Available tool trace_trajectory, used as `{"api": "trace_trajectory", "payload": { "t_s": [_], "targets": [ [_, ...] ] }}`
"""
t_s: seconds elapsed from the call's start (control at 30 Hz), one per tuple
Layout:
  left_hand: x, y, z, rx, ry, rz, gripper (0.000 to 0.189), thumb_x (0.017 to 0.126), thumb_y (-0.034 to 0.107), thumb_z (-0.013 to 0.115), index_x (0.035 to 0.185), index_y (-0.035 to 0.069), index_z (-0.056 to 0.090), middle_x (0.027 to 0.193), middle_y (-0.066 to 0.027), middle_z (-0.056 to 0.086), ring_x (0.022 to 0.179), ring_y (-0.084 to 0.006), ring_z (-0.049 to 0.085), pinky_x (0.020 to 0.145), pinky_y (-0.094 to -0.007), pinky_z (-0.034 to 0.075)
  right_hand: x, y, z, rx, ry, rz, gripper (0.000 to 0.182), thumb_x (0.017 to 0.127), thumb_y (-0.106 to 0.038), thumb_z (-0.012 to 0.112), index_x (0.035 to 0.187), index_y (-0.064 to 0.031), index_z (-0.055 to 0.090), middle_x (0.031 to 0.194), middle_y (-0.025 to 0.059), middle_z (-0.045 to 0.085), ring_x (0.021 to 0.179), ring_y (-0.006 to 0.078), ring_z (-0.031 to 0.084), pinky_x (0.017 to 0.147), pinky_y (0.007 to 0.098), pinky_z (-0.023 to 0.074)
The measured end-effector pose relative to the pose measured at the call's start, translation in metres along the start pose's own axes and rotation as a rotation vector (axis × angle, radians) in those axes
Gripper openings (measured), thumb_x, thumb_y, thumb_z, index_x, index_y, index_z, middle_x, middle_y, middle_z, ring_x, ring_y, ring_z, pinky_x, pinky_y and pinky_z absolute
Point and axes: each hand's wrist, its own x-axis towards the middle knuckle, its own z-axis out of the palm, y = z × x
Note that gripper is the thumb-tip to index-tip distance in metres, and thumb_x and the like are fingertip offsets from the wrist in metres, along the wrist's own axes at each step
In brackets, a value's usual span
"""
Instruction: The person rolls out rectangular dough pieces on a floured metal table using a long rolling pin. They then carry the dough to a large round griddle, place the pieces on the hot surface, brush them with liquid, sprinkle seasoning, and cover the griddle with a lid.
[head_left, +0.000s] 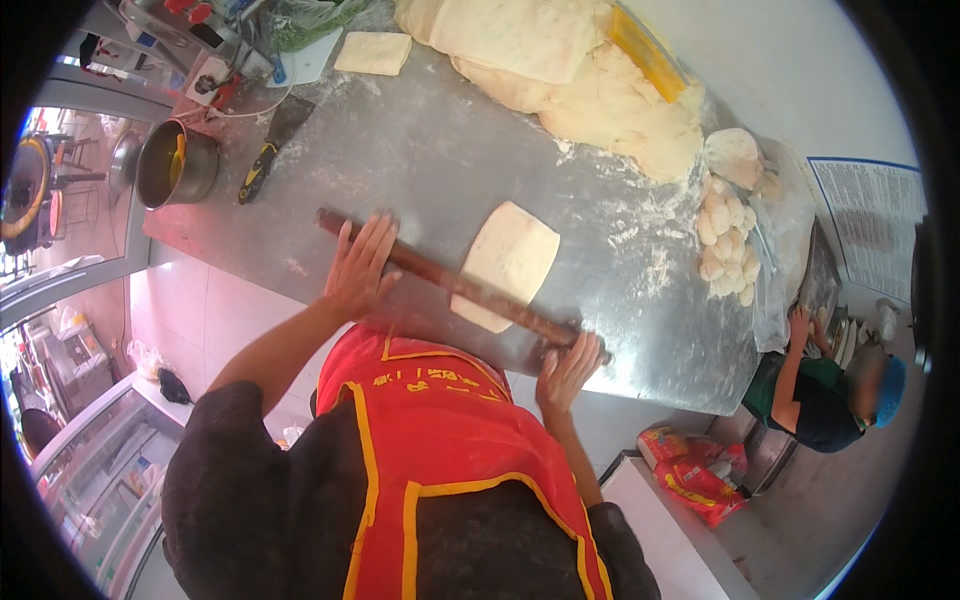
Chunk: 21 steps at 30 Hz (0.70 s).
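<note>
A long brown wooden rolling pin (442, 279) lies slantwise across a flat, roughly rectangular sheet of dough (516, 244). The dough rests on a metal worktable (337, 150) dusted with flour. Near the pin's left end is my left hand (361, 262), its fingers laid over the wood. My right hand (570, 371) holds the other end, close to the table's front edge. The pin covers the lower part of the sheet, and some dough shows on my side of it.
A large dough mass (630, 112) and a smaller dough rectangle (373, 53) lie at the back. Leftward are a scraper (260, 171) and a metal pot (178, 163). Several dough balls (726, 244) sit at right, near a co-worker (817, 397) in a blue cap.
</note>
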Motion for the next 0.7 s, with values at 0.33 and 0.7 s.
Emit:
{"api": "trace_trajectory", "payload": {
  "t_s": [0.33,0.7],
  "targets": [
    [0.183,-0.008,0.014,0.092,0.044,-0.034,0.057,0.092,0.037,0.047,0.133,-0.001,0.040,0.141,-0.0163,0.038,0.134,-0.0294,0.030,0.109,-0.0495,0.020,0.167,0.042,0.034,-0.083,-0.078,0.151,0.053,0.098,-0.033,0.033,0.143,-0.0053,0.030,0.148,0.0150,0.030,0.139,0.0328,0.024,0.110,0.0568,0.0140],
    [0.094,-0.027,0.026,0.025,0.072,0.037,0.057,0.092,0.039,0.045,0.131,-0.003,0.043,0.142,-0.0179,0.037,0.133,-0.0307,0.032,0.109,-0.0485,0.022,0.072,0.032,0.024,-0.067,-0.134,0.096,0.054,0.098,-0.032,0.037,0.141,0.0004,0.032,0.147,0.0179,0.030,0.136,0.0350,0.028,0.110,0.0545,0.0167]
  ]
}}
